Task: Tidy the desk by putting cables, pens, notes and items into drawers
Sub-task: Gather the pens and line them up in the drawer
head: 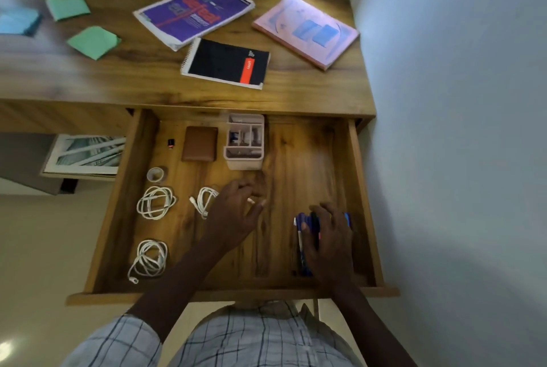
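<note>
- A wide wooden drawer (359,189) stands pulled out from under the wooden bench (296,94), and both hands are inside it.
- The right hand (328,236) lies palm down over a bundle of blue and dark pens (303,245) in the drawer's right part, fingers curled onto them.
- The left hand (236,209) hovers over the drawer's middle with fingers spread loosely; something small and pale shows at its fingertips, too blurred to tell whether it is held.
- Just left of that hand lies a small coiled white cable (204,201); two more coiled white cables lie further left, one at mid depth (155,202) and one near the drawer front (148,258).
- Toward the back sit a roll of clear tape (155,174), a small black object (170,143), a brown leather wallet (199,144) and a pale pink compartmented organiser box (245,141).
- On the bench top are two green paper notes (67,7) (94,41), a blue pad (19,21), a purple-covered book (194,12), a black spiral notebook (226,63) and a pink book (306,30).
</note>
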